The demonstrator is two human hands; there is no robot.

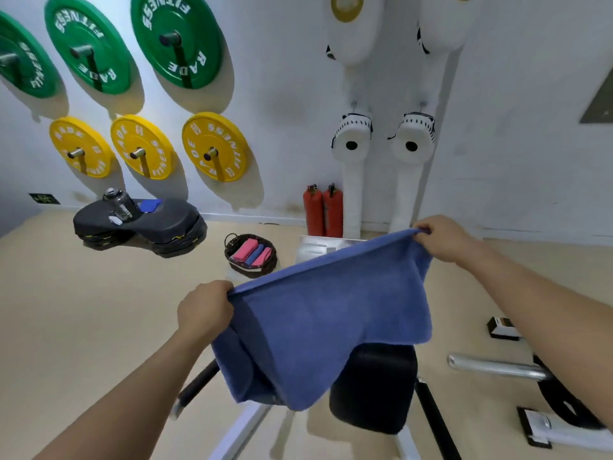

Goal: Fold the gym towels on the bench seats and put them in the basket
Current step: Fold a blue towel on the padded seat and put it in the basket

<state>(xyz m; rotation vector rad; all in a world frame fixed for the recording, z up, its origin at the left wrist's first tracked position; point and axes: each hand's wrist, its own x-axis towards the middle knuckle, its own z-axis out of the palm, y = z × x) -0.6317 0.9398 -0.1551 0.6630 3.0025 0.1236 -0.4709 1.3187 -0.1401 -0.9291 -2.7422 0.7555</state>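
A blue gym towel (325, 320) hangs spread in the air above the black bench seat (374, 390). My left hand (204, 310) grips its near-left corner and my right hand (444, 239) pinches its far-right corner, so the top edge is stretched between them. The towel's lower part sags and hides most of the bench. A dark woven basket (251, 255) stands on the floor beyond the towel, holding rolled pink and blue towels. Another blue cloth (149, 205) lies on the black step platforms (139, 227) at the far left.
Two red fire extinguishers (323, 210) stand against the wall behind the basket. Green and yellow weight plates (214, 146) hang on wall pegs. A water bottle (119, 204) sits on the step platforms. A chrome bar (497, 365) and machine parts lie at the right.
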